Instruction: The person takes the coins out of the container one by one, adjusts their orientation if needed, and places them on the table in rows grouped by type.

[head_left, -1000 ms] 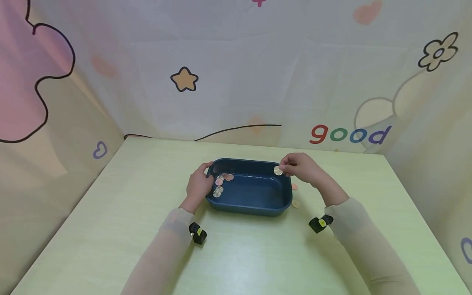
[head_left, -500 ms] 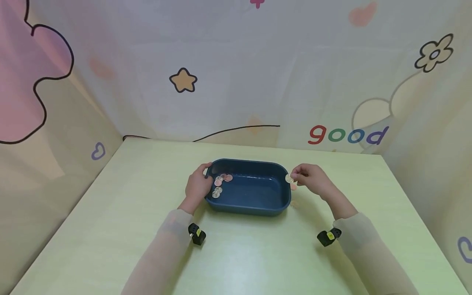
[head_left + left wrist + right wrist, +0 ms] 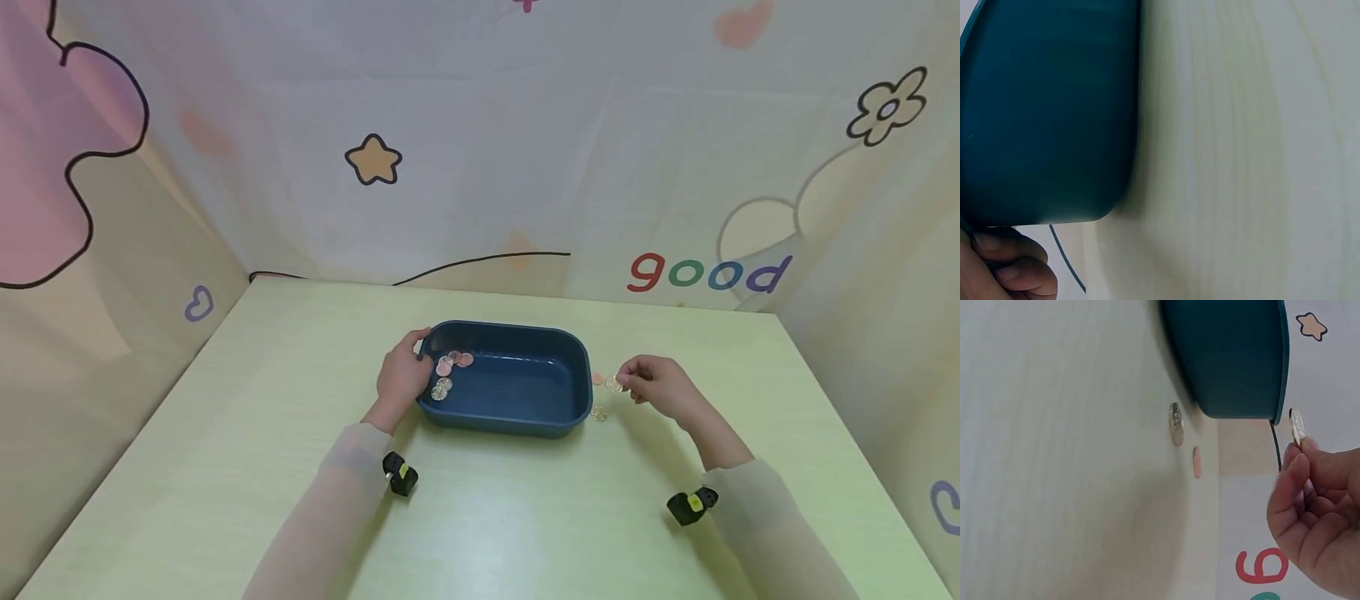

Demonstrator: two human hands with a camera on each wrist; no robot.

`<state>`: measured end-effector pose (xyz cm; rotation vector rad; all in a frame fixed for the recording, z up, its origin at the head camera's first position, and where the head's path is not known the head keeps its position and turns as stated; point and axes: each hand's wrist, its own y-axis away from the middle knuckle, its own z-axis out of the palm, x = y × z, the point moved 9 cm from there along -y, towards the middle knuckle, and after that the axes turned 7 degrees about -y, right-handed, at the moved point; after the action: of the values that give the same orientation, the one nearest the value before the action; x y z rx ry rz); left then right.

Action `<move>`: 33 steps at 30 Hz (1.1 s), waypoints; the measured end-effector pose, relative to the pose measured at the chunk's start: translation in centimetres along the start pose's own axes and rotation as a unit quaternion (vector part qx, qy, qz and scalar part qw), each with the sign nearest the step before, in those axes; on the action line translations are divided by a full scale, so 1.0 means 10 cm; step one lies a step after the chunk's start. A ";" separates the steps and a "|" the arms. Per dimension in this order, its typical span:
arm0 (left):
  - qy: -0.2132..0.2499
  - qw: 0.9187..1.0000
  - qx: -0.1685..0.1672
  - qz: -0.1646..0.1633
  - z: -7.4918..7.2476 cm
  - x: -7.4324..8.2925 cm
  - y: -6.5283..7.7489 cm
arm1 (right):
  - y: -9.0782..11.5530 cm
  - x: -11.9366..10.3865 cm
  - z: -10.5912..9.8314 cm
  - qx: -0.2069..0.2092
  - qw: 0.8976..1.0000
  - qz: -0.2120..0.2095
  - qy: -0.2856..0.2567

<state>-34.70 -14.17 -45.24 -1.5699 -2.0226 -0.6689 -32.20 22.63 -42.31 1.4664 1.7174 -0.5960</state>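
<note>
A deep blue rectangular tray stands on the table, with several gold and copper-coloured coins gathered at its left end. My left hand grips the tray's left rim, thumb over the inside and fingers outside. Between thumb and fingertips my right hand pinches a gold coin, held up to the right of the tray. Below it on the table lie a copper-coloured coin and another gold coin, both close to the tray's right end.
The pale green table runs back to a printed cloth backdrop with a star and the word "good". A small black camera sits on the left wrist, another black camera on the right.
My right hand has carried the gold coin from over the tray's right rim outward, right and toward me, past the rim. My left hand and the tray have stayed put.
</note>
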 end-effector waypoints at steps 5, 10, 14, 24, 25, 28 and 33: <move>0.001 1.000 0.005 0.008 -0.01 0.01 0.00 | 0.06 0.11 -0.03 -0.002 1.000 -0.001 0.009; -0.001 1.000 0.013 0.022 -0.02 0.01 0.00 | 0.09 0.26 -0.05 -0.011 1.000 0.004 0.020; 0.002 1.000 0.013 0.022 -0.02 0.00 0.00 | 0.10 0.37 -0.04 -0.023 0.999 0.016 0.019; 0.004 1.000 0.006 0.013 -0.02 0.01 0.00 | 0.12 0.47 -0.04 -0.028 0.999 0.033 0.022; 0.004 1.000 0.005 0.012 -0.02 0.01 0.00 | 0.12 0.48 -0.03 -0.027 0.999 0.035 0.024; 0.005 1.000 0.003 0.011 -0.02 0.01 0.01 | 0.12 0.52 -0.03 -0.026 0.998 0.037 0.035; 0.005 1.000 0.003 0.014 -0.02 0.00 0.00 | 0.13 0.56 -0.02 -0.026 0.998 0.047 0.042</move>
<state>-34.65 -14.26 -45.04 -1.5857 -1.9907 -0.6570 -31.15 26.39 -46.48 1.5451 1.7054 -0.4425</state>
